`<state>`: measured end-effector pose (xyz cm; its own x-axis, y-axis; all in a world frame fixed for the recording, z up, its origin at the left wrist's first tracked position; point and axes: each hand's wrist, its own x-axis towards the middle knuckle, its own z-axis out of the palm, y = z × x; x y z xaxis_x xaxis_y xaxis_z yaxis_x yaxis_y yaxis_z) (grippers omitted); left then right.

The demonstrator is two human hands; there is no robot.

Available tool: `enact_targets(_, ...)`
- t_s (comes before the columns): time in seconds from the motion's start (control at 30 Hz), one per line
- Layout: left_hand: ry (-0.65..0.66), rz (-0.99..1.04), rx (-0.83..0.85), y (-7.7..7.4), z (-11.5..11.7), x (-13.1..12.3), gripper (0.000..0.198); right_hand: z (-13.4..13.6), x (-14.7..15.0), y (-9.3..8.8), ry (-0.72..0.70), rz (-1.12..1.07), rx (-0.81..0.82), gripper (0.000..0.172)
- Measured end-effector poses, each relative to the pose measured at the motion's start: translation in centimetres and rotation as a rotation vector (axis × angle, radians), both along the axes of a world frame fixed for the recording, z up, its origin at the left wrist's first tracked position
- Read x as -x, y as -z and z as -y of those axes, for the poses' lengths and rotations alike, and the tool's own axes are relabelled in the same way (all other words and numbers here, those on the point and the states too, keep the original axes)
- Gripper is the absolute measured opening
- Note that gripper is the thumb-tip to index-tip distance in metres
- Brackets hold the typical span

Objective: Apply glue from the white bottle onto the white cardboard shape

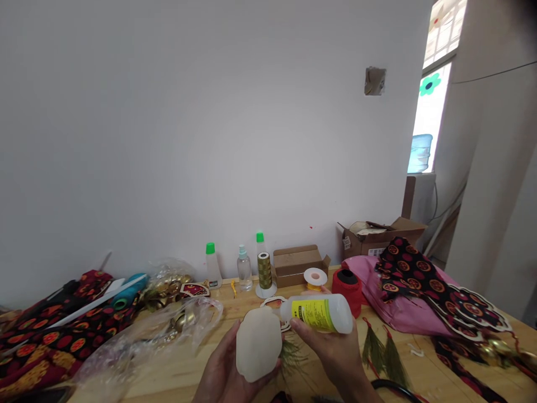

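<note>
Inside the left hand (221, 365), part-curled, holding a pale scalloped panel (259, 345) by its edges, with tabletop (191, 372) showing leftward toward a plastic bag (146, 341). Just rightward, clasping a tipped, yellow-labelled bottle (312, 314) in the closed-round right hand (335, 350), close against the panel's upper-right edge. Hemmed by a red thread cone (349, 292) beyond, tassels (373, 347) rightward.

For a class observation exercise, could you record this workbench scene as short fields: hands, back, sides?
Surface: wooden table
Left hand: holds a pale scalloped piece
Right hand: holds a yellow-labelled bottle, tipped sideways, narrow end toward the piece
Bottle touching piece: cannot tell
Back: olive thread cone, small cardboard box
Left side: clear plastic bag
Right side: green tassels
</note>
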<state>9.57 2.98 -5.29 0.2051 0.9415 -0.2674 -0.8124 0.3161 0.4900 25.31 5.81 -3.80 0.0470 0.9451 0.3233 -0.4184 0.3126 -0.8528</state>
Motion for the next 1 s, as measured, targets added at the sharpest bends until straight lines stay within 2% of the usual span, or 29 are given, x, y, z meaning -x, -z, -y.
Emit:
enact_targets(0.13,-0.015,-0.013,-0.011,0.2,-0.2,0.1,0.027,0.1,0.0,-0.1,0.001,0.042,0.005,0.045)
enact_targets(0.33,0.072,0.042,-0.057,0.9,-0.4,0.7,0.026,0.1,0.4,0.3,0.011,-0.048,0.007,0.052)
enact_targets(0.5,-0.025,-0.006,-0.034,0.9,-0.4,0.5,0.024,-0.2,0.2,0.6,0.025,0.007,-0.006,0.054)
enact_targets(0.6,-0.053,-0.021,-0.014,0.7,-0.4,0.3,0.024,-0.2,0.3,0.5,0.041,-0.040,0.014,0.057)
enact_targets(0.7,-0.059,-0.021,0.006,0.2,-0.2,0.1,0.029,-0.1,0.4,0.4,0.055,-0.093,0.022,0.057)
enact_targets(0.83,-0.057,-0.038,0.003,-0.3,-0.1,0.1,0.042,-0.1,0.4,0.4,0.013,-0.031,-0.010,0.051)
enact_targets(1.0,-0.040,-0.022,-0.011,0.1,-0.3,0.4,0.054,-0.1,0.3,0.2,0.047,-0.043,0.025,0.054)
